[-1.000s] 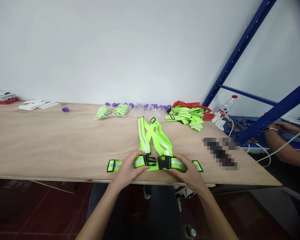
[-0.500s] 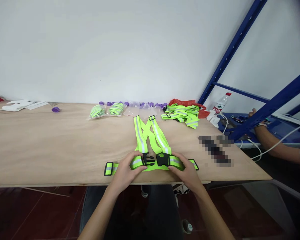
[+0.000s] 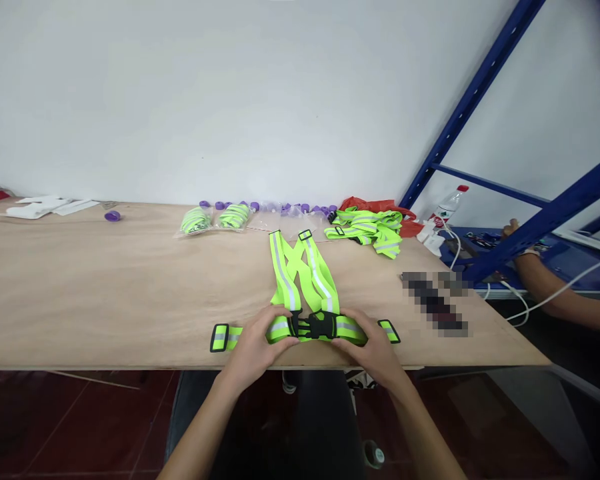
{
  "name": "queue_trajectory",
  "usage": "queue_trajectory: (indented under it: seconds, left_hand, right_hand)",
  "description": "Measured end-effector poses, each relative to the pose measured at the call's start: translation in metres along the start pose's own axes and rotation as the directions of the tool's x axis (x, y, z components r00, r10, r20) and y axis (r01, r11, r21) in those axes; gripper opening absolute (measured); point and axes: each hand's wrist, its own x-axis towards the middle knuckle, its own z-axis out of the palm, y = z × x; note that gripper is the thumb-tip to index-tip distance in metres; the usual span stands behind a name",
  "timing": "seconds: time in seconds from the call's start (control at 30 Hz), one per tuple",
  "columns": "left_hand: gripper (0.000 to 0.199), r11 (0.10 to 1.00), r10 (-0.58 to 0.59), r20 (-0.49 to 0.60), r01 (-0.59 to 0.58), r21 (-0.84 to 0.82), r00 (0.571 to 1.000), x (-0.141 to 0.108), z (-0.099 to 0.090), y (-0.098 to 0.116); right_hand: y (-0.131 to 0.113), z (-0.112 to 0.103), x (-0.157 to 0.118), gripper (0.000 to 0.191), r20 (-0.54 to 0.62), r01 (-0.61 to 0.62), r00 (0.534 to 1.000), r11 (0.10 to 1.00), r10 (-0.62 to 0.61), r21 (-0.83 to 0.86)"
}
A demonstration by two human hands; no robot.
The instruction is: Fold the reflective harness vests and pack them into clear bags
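A lime-yellow reflective harness (image 3: 322, 283) with silver stripes lies on the wooden table (image 3: 105, 287), its straps crossing toward the wall. My left hand (image 3: 258, 340) is closed around the belt end that carries the black prong half of the side-release buckle (image 3: 295, 324). Gripped in my right hand (image 3: 369, 341) is the black socket half (image 3: 323, 325). The prong tips reach into the socket's mouth, and a short length of prongs still shows between the halves. Black strap sliders sit at both outer ends, beyond my hands.
Two bagged harnesses (image 3: 234, 216), purple rolls (image 3: 305, 208) and clear plastic bags line the wall. A heap of harness straps (image 3: 375, 230) lies on a red bag. Rightward are a blurred dark object (image 3: 435, 300), a bottle (image 3: 447, 207), a blue rack (image 3: 505, 200) and another person's arm (image 3: 555, 287).
My hands have moved closer together, bringing the buckle halves from a gap to the prongs partly inside the socket. The camera view has shifted slightly.
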Motion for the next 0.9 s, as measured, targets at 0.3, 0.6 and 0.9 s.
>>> queue_trajectory:
  seconds: [0.3,0.6,0.9]
  left_hand:
    - [0.029,0.997,0.039,0.049,-0.042,0.071,0.998,0.003,0.011,0.000]
    - [0.039,0.990,0.003,0.031,-0.007,0.142,1.000,0.007,0.021,-0.001]
    - [0.052,0.899,0.081,0.102,-0.117,0.422,0.991,-0.020,-0.088,0.003]
  right_hand:
    - [-0.004,0.001,0.001,0.048,0.065,0.037,0.997,0.999,-0.035,-0.029]
    - [-0.008,0.009,0.001,0.050,0.084,0.117,0.991,0.983,-0.106,-0.142]
    - [0.025,-0.070,-0.016,0.053,0.052,0.107,0.994,0.964,-0.097,-0.244]
